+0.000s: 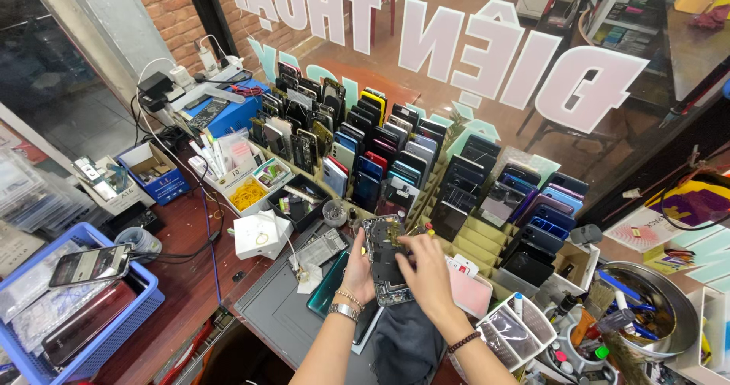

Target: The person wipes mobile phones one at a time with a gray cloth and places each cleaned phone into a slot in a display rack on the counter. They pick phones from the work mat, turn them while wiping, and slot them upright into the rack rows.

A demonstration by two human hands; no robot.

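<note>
My left hand [357, 271] grips an opened smartphone [382, 248] from the left side, holding it up over the grey work mat [277, 309]; its back is off and the inner boards show. My right hand [426, 267] rests on the phone's right side with fingers pressing into its middle. Both wrists wear bracelets. A teal phone back cover [325, 286] lies on the mat just left of my left wrist, and a pink phone [470, 290] lies to the right of my right hand.
Wooden racks [471, 237] packed with several upright phones stand behind the mat. A blue basket [114, 316] with phones sits at left, a white box [258, 237] and small parts trays beyond. A metal bowl of tools [646, 309] is at right, against the glass window.
</note>
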